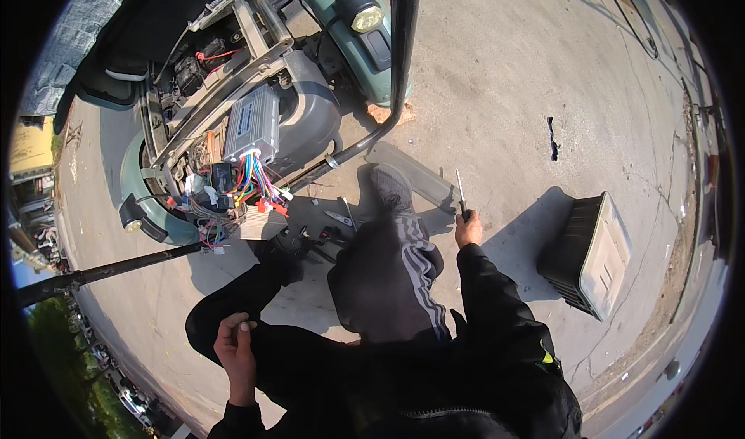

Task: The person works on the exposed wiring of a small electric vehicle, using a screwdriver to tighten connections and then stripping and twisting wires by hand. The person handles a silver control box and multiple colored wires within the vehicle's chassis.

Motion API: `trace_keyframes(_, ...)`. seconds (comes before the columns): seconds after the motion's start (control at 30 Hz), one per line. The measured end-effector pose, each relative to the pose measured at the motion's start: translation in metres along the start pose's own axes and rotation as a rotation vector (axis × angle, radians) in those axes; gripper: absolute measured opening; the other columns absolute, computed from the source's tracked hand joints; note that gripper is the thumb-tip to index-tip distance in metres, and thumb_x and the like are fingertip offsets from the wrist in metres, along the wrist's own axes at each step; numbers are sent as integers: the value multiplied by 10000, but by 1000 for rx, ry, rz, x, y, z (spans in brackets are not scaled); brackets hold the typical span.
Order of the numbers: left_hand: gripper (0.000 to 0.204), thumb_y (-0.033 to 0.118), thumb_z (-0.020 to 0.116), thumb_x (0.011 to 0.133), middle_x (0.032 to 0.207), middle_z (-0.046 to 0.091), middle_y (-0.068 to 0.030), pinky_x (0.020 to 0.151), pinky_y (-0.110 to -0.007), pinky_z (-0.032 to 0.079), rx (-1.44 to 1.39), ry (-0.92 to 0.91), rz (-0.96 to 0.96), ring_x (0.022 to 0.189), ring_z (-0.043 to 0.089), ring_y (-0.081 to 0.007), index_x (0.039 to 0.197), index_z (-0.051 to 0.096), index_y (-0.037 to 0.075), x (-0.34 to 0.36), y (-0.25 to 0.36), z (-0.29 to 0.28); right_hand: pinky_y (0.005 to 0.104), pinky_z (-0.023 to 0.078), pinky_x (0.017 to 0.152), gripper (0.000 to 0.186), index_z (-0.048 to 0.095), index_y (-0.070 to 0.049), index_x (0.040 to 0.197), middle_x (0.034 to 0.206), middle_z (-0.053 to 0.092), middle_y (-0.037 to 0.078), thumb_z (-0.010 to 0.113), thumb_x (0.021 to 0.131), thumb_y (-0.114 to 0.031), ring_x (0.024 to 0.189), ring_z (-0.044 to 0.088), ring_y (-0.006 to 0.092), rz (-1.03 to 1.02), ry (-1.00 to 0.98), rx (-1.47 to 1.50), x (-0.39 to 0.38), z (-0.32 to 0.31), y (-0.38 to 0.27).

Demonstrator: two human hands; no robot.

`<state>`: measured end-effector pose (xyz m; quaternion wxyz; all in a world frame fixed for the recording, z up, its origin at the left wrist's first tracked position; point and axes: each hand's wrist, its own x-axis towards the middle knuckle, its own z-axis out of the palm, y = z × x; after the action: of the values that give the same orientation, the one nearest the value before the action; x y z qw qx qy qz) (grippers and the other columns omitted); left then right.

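Note:
My right hand (469,229) is closed round the dark handle of a screwdriver (461,190), whose thin metal shaft points away from me over the pavement. Close to my left thigh, my left hand (237,351) is raised with its fingers curled against the thumb; whatever may be pinched there is too small or hidden to make out. Ahead on the left, a finned silver controller box (253,124) rests against the opened vehicle (310,97). Coloured wires with plugs (252,179) hang from it. Below them lies a second finned metal box (262,223).
Pliers (340,217) and other small tools lie on the ground near my shoes. A flat grey panel (411,176) lies ahead of my foot. A black crate (578,256) stands on the right. Black frame bars (401,51) cross in front of the green vehicle.

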<state>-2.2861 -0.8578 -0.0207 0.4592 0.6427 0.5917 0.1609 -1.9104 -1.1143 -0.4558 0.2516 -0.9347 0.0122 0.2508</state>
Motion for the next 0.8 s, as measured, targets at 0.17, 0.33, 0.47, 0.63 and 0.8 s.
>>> trace_keyframes(0.17, 149, 20, 592, 1010, 1181, 635, -109, 840, -254, 524, 151, -131, 200, 940, 666, -150, 1146, 646, -11, 25, 18, 27, 488, 496, 920, 270, 682, -146, 1107, 1087, 676, 121, 757, 851, -187, 1123, 606, 340, -290, 153, -298, 34, -10, -66)
trace_keyframes(0.33, 168, -19, 611, 982, 1192, 638, -127, 812, -261, 538, 210, -197, 232, 937, 679, -163, 1146, 643, -8, 42, 29, 44, 464, 482, 964, 173, 690, -165, 1108, 1066, 684, 70, 599, 965, -200, 1126, 613, 297, -581, 71, -523, 79, 3, -140)
trace_keyframes(0.47, 170, -35, 642, 952, 1143, 672, -127, 788, -270, 546, 271, -142, 214, 923, 687, -166, 1115, 665, 7, 41, 32, 35, 444, 489, 1039, 482, 562, -113, 1405, 1214, 684, 149, 595, 929, -44, 1199, 599, 366, -746, -159, -271, 94, 38, -177)
trace_keyframes(0.63, 171, -5, 719, 906, 1057, 693, -115, 745, -280, 541, 180, -91, 207, 841, 682, -178, 1075, 701, 15, 38, 32, 20, 468, 522, 1017, 570, 448, -32, 1481, 1347, 654, 211, 589, 929, -16, 1199, 645, 403, -632, -187, -78, 94, 42, -163)
trace_keyframes(0.8, 85, 49, 765, 861, 797, 688, -84, 570, -299, 489, 353, -143, 426, 625, 636, -206, 941, 738, 38, 43, 30, 14, 397, 565, 918, 504, 600, 42, 1326, 1116, 756, 206, 674, 904, -223, 1015, 744, 310, -489, -525, -95, 91, -32, -140)
